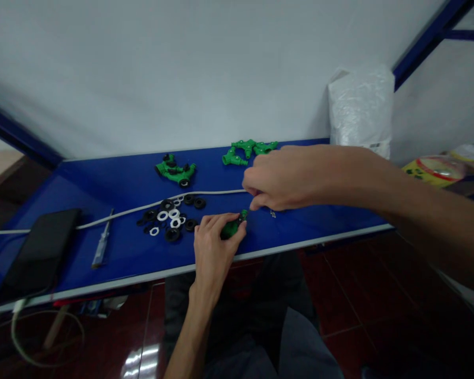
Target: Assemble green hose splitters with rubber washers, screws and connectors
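My left hand (217, 239) is closed around a green plastic hose fitting (229, 229) with a black part on it, close to the table's front edge. Most of that fitting is covered by my fingers. Just above and to its right, my right hand (274, 181) is curled with the fingertips together. Whatever it pinches, if anything, is hidden. A few tiny screws (273, 213) lie on the blue table below my right hand. Left of my left hand are scattered black rings (173, 235) and white rings (174, 213).
Green fittings with black parts (176, 171) and several plain green fittings (234, 157) lie toward the back. A white cable (217, 192) crosses the table. At left are a black phone (43, 247) and a screwdriver (101, 245). A white plastic package (361, 110) stands back right.
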{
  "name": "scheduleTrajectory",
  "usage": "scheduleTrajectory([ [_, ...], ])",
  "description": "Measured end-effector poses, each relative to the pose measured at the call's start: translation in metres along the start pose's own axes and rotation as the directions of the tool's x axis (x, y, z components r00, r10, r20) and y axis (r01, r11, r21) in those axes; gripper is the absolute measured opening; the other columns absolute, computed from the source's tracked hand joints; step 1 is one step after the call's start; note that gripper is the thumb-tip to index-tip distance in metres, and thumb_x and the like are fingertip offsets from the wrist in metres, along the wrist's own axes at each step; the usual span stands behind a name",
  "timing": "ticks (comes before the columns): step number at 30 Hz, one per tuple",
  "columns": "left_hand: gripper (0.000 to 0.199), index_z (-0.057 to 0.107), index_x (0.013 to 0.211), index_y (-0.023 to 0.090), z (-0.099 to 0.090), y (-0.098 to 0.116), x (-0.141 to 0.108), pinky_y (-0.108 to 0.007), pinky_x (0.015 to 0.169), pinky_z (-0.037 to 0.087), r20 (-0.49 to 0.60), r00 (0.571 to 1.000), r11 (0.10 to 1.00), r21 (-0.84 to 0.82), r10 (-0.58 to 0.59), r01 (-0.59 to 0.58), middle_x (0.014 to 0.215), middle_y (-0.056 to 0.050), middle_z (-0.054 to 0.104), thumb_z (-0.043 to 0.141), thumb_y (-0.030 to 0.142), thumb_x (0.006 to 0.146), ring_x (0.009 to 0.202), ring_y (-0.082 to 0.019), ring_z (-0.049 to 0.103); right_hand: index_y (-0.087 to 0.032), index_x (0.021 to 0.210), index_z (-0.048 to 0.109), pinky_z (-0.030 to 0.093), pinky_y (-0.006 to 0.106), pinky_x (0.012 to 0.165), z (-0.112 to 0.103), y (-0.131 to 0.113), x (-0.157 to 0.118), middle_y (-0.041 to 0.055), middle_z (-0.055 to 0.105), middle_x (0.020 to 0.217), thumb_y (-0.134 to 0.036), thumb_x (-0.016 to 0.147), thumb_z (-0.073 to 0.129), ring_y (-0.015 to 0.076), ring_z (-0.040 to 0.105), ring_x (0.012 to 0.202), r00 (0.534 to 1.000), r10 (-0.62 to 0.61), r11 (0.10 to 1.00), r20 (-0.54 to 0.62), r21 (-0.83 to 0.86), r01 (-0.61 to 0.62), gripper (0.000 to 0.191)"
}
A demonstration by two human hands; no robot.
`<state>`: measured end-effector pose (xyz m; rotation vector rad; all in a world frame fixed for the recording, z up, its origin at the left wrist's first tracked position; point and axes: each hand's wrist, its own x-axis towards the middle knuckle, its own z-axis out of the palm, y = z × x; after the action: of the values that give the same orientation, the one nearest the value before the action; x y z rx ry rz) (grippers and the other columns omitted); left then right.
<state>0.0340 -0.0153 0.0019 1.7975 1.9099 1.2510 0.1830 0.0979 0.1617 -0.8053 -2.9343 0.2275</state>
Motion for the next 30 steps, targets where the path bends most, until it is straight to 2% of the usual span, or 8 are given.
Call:
scheduleTrajectory([
  [2, 0.014, 0.079, 0.099, 0.027, -0.001, -0.001, -0.001, -0.04, 0.089, 0.047, 0.021, 1.0, 1.0, 0.004, -0.005, 0.005, 0.101, -0.001, 0.081, 0.081, 0.028, 0.086, 0.099, -0.024, 0.068, -0.021, 0.067, 0.063, 0.033, 0.029, 0.052, 0.005, 0.015, -0.025, -0.0017, 0.057, 0.059, -0.039, 0.092, 0.068, 0.0115, 0.049, 0.05, 0.99, 0.056, 0.994, 0.131, 0.087, -0.067, 0.032],
  [5, 0.032, 0.076, 0.115, 0.028, -0.003, -0.002, -0.001, -0.042, 0.09, 0.045, 0.003, 1.0, 0.999, 0.048, 0.013, -0.013, 0.109, -0.004, 0.08, 0.083, 0.033, 0.084, 0.107, -0.027, 0.067, -0.021, 0.08, 0.06, 0.044, 0.027, 0.062, 0.038, 0.029, -0.08, 0.0005, 0.064, 0.072, -0.048, 0.104, 0.044, 0.0126, 0.058, 0.063, 0.964, 0.266, 0.846, -0.027, 0.487, -0.22, 0.039],
  [10, 0.029, 0.074, 0.118, 0.029, -0.012, 0.01, 0.02, -0.045, 0.094, 0.042, 0.137, 0.968, 0.955, 0.186, 0.208, -0.232, 0.122, -0.003, 0.077, 0.078, 0.033, 0.089, 0.115, -0.029, 0.062, -0.022, 0.093, 0.058, 0.044, 0.025, 0.062, 0.131, 0.028, -0.149, -0.0003, 0.064, 0.078, -0.053, 0.098, 0.059, 0.0117, 0.056, 0.064, 0.674, 0.726, 0.321, -0.136, 0.934, -0.158, 0.031],
  [14, 0.032, 0.07, 0.125, 0.027, -0.005, 0.031, 0.057, -0.043, 0.096, 0.041, 0.44, 0.823, 0.847, 0.216, 0.359, -0.485, 0.127, -0.003, 0.074, 0.073, 0.022, 0.094, 0.118, -0.027, 0.06, -0.021, 0.091, 0.062, 0.038, 0.024, 0.06, 0.158, 0.019, -0.152, -0.0029, 0.056, 0.075, -0.05, 0.089, 0.074, 0.0089, 0.047, 0.062, 0.498, 0.864, 0.08, -0.069, 0.997, 0.001, 0.031],
  [18, 0.024, 0.073, 0.116, 0.026, 0.014, 0.041, 0.082, -0.044, 0.094, 0.04, 0.607, 0.685, 0.747, 0.214, 0.404, -0.63, 0.122, -0.002, 0.074, 0.073, 0.022, 0.093, 0.115, -0.028, 0.061, -0.019, 0.084, 0.062, 0.035, 0.024, 0.06, 0.152, 0.021, -0.144, -0.0023, 0.055, 0.073, -0.053, 0.087, 0.076, 0.0082, 0.045, 0.062, 0.502, 0.865, 0.012, -0.011, 1.0, 0.002, 0.036],
  [23, 0.011, 0.076, 0.104, 0.024, 0.027, 0.039, 0.091, -0.043, 0.09, 0.042, 0.653, 0.66, 0.746, 0.214, 0.372, -0.631, 0.11, -0.003, 0.076, 0.069, 0.023, 0.096, 0.105, -0.027, 0.064, -0.017, 0.081, 0.063, 0.032, 0.023, 0.057, 0.146, 0.018, -0.142, -0.0023, 0.054, 0.069, -0.057, 0.086, 0.075, 0.0076, 0.042, 0.06, 0.519, 0.854, -0.01, 0.025, 0.999, -0.031, 0.042],
  [26, 0.013, 0.076, 0.105, 0.022, 0.025, 0.04, 0.094, -0.039, 0.09, 0.046, 0.603, 0.712, 0.833, 0.135, 0.36, -0.537, 0.108, -0.005, 0.075, 0.065, 0.02, 0.097, 0.101, -0.025, 0.066, -0.017, 0.079, 0.062, 0.031, 0.023, 0.055, 0.142, 0.009, -0.136, -0.0028, 0.053, 0.067, -0.058, 0.084, 0.076, 0.0072, 0.041, 0.059, 0.496, 0.868, -0.048, 0.039, 0.999, 0.005, 0.044],
  [30, 0.02, 0.076, 0.112, 0.023, 0.011, 0.051, 0.094, -0.029, 0.088, 0.049, 0.407, 0.872, 0.962, -0.135, 0.271, -0.236, 0.108, -0.004, 0.075, 0.059, 0.027, 0.101, 0.096, -0.019, 0.069, -0.017, 0.08, 0.063, 0.029, 0.022, 0.053, 0.135, -0.008, -0.115, -0.003, 0.055, 0.068, -0.056, 0.086, 0.075, 0.0059, 0.039, 0.056, 0.516, 0.856, -0.102, 0.038, 0.99, 0.096, 0.041],
])
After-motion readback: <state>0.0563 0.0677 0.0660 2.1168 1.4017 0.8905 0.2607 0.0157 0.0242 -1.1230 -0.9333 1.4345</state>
